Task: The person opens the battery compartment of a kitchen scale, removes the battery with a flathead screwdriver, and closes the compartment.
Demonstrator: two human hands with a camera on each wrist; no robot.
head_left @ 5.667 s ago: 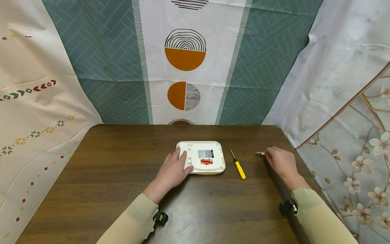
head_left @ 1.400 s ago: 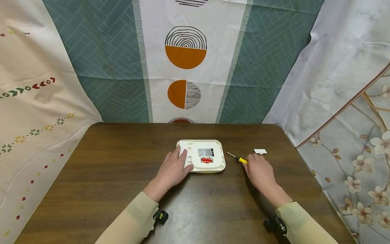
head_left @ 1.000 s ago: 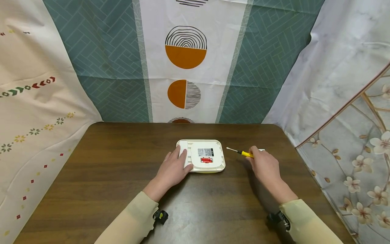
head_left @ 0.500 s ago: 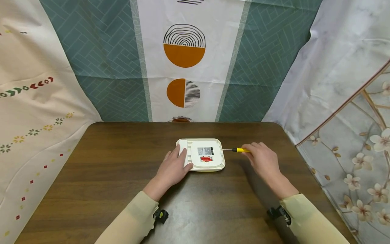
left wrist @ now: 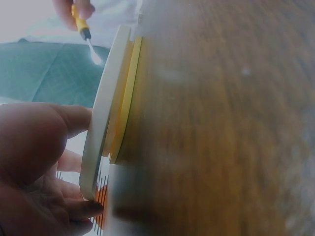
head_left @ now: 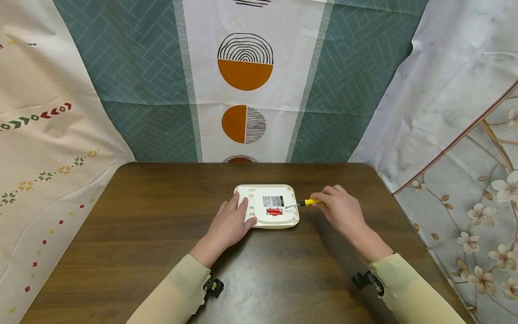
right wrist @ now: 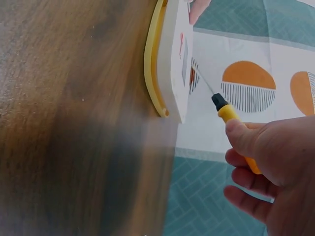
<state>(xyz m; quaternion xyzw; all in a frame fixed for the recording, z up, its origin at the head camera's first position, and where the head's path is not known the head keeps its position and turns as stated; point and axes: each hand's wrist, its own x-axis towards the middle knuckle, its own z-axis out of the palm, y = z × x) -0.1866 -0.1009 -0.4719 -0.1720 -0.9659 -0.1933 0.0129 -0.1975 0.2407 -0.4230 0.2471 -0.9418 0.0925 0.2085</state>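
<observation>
A flat white device (head_left: 259, 191) with rounded corners lies on the table, its label side up and a yellow layer beneath. A red battery (head_left: 274, 211) sits in a recess in it. My left hand (head_left: 230, 223) rests on its left end, fingers on the white strip and thumb at the near edge. My right hand (head_left: 341, 211) grips a screwdriver (head_left: 311, 202) by its yellow handle. The metal tip points at the battery's right end and, in the left wrist view, stands a little off the device. The right wrist view shows thumb and fingers around the handle (right wrist: 229, 113).
The brown wooden table (head_left: 162, 216) spreads around the device. Patterned cloth (head_left: 149, 81) hangs behind the far edge, with a floral cloth (head_left: 477, 252) on the right and a cream one (head_left: 56, 180) on the left.
The right hand put down a small white cover, took up the screwdriver and brought it leftward over the device. The cover is now hidden behind that hand. The left hand stayed.
</observation>
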